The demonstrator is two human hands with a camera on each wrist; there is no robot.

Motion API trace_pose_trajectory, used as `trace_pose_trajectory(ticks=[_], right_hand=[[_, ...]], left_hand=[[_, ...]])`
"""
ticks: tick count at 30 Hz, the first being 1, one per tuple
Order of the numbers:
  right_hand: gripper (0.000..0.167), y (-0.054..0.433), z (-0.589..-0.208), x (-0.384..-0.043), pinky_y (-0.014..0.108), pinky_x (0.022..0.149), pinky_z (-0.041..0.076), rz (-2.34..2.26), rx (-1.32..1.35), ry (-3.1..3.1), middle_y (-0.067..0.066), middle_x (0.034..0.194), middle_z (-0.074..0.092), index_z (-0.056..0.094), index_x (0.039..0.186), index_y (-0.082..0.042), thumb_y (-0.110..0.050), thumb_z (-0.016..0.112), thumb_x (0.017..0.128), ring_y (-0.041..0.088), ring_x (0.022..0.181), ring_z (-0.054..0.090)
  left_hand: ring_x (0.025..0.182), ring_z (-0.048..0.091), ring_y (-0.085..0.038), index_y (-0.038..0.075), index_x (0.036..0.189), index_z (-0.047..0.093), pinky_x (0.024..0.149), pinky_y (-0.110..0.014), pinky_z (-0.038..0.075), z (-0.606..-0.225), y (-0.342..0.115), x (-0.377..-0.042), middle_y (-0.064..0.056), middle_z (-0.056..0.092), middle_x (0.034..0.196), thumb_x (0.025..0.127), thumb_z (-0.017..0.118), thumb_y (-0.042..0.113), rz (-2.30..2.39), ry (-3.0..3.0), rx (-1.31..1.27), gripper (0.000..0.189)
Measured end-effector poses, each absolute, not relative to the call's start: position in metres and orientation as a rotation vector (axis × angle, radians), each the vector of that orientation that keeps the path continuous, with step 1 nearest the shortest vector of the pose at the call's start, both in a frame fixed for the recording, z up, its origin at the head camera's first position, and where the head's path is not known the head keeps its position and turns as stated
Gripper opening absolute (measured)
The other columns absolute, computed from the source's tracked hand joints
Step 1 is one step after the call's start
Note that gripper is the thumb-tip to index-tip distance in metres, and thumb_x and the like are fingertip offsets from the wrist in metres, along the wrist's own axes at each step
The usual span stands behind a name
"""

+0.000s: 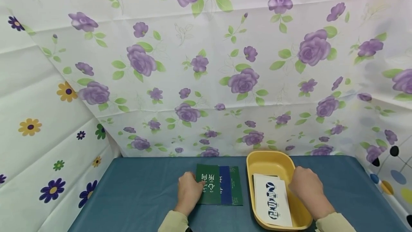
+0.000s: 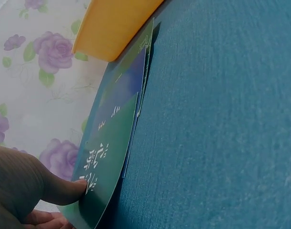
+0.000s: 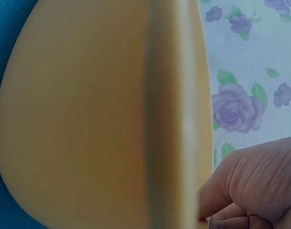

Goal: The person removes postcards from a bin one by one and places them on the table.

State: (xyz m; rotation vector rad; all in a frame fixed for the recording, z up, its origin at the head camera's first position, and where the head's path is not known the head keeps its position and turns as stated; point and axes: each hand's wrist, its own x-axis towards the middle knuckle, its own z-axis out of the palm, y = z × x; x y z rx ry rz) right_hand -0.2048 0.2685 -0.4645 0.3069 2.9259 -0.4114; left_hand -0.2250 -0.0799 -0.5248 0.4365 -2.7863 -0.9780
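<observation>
My left hand (image 1: 189,192) pinches the left edge of a green printed card (image 1: 207,178), thumb on top and fingers underneath. That card overlaps a blue card (image 1: 225,189) and another green card (image 1: 236,185), fanned out to the right. In the left wrist view the cards (image 2: 107,162) lie close over the table, several thin edges showing. My right hand (image 1: 307,189) grips the right rim of a yellow plastic tray (image 1: 270,156). The right wrist view shows its thumb (image 3: 214,195) at the tray's edge. Inside the tray lie white cards (image 1: 281,196) with dark blue lettering.
A blue-green cloth (image 1: 141,189) covers the table. Behind it hangs a white sheet with purple roses (image 1: 243,81), meeting the table's back edge. Another sheet with yellow and purple daisies (image 1: 30,127) closes off the left side.
</observation>
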Motion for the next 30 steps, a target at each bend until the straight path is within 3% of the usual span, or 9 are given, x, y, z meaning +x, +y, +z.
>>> trace_pose_trajectory(ticks=[5,14,23,30], right_hand=[[0.016,0.2679,-0.4642,-0.2042,0.038,0.046,0.042,-0.409,0.310,2.938,0.012,0.068,0.057,0.060,0.085,0.007,-0.007,0.059,0.077,0.024,0.059,0.054],[0.016,0.2673,-0.4646,-0.2049,0.040,0.047,0.044,-0.397,0.303,2.935,0.012,0.067,0.057,0.061,0.085,0.007,-0.007,0.060,0.078,0.024,0.058,0.055],[0.017,0.2663,-0.4650,-0.2053,0.038,0.047,0.044,-0.391,0.323,2.896,0.011,0.065,0.057,0.061,0.086,0.008,-0.008,0.060,0.078,0.023,0.057,0.055],[0.019,0.2661,-0.4653,-0.2066,0.039,0.047,0.044,-0.387,0.329,2.894,0.011,0.065,0.057,0.061,0.088,0.008,-0.007,0.061,0.078,0.023,0.057,0.055]], left_hand=[[0.045,0.034,-0.015,0.018,0.054,0.037,0.043,-0.029,0.024,-0.5223,-0.0791,-0.2237,0.002,0.035,0.049,0.069,0.082,0.023,-0.911,-2.820,0.474,0.048],[0.036,0.018,-0.012,0.022,0.050,0.021,0.040,-0.028,0.016,-0.5256,-0.0806,-0.2221,0.006,0.014,0.045,0.069,0.083,0.026,-0.899,-2.842,0.454,0.065],[0.043,0.010,-0.011,0.022,0.053,0.018,0.043,-0.028,0.012,-0.5275,-0.0828,-0.2211,0.007,0.008,0.052,0.070,0.082,0.027,-0.895,-2.836,0.418,0.067],[0.039,0.014,-0.011,0.022,0.051,0.019,0.039,-0.027,0.014,-0.5209,-0.0847,-0.2225,0.007,0.011,0.049,0.071,0.081,0.029,-0.919,-2.844,0.439,0.065]])
